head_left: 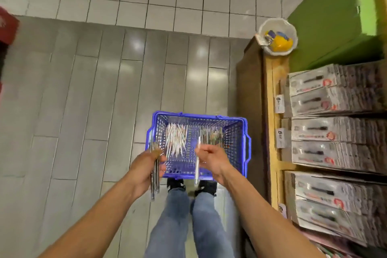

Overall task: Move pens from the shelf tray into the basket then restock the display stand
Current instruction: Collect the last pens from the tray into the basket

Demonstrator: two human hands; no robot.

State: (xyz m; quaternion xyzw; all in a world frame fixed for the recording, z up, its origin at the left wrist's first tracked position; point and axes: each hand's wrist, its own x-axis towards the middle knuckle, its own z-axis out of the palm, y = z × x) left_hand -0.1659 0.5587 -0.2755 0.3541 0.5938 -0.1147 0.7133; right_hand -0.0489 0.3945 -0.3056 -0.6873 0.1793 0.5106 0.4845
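The blue basket on the floor already holds two heaps of pens (one pale, one darker). The left hand grips a bundle of dark pens in curled fingers; the right hand pinches one white pen over the basket. Restocking the display stand, not in view, seems still ahead.
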